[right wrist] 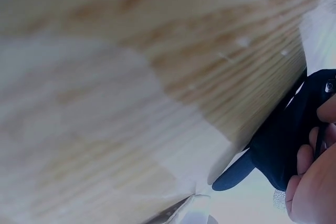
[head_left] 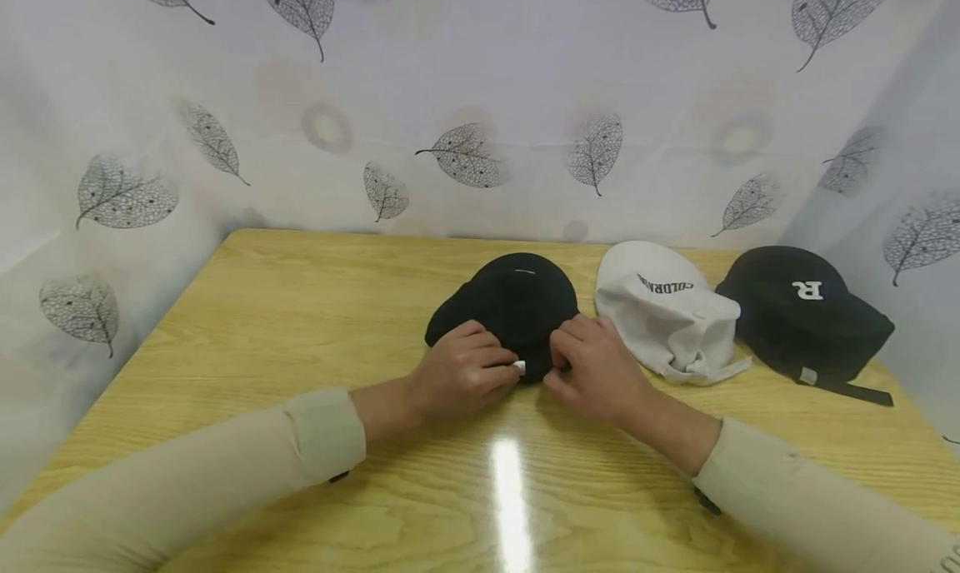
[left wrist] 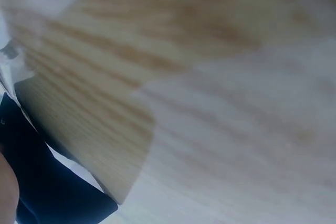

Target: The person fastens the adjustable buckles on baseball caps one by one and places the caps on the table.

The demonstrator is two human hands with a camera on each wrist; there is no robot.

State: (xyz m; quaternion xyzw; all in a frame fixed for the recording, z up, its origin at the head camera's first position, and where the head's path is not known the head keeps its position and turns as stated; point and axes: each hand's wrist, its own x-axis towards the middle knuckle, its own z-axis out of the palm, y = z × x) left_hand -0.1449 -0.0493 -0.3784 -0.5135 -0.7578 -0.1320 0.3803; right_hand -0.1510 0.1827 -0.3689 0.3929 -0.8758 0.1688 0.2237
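A black cap (head_left: 517,294) lies in the middle of the wooden table, its brim toward the left. My left hand (head_left: 467,371) grips the cap's near edge with curled fingers, and a small white tag (head_left: 519,366) shows at its fingertips. On the near right side of the same cap, my right hand (head_left: 596,366) pinches the edge between thumb and fingers. The right wrist view shows curled fingers (right wrist: 304,158) against the black fabric (right wrist: 278,145). Only a sliver of the left hand (left wrist: 6,190) appears beside the cap (left wrist: 58,190) in the left wrist view.
A white cap (head_left: 660,306) with dark lettering stands just right of my right hand. Beyond it is another black cap (head_left: 787,315) with a white R, its strap lying toward the table's right edge. Leaf-printed cloth (head_left: 487,73) hangs behind the wooden table (head_left: 315,306).
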